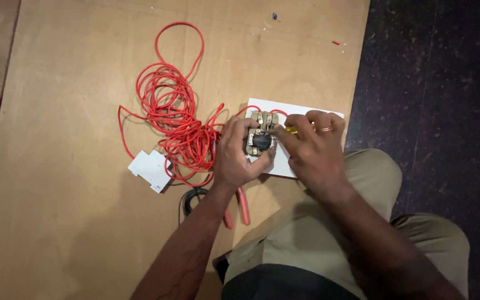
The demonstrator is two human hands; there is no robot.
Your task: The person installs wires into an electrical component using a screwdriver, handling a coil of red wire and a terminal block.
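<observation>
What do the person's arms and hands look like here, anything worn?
Both forearms are bare, no sleeves in view, no gloves. The right hand wears a gold-coloured ring on one finger. The left hand shows no ring or watch. No markings visible on either arm.

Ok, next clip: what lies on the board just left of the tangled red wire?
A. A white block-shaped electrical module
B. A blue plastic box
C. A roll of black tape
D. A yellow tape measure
A: a white block-shaped module rests on the wooden board at the lower left edge of the red wire coil, apart from the left hand and the right hand, which work at a small switch part.
</observation>
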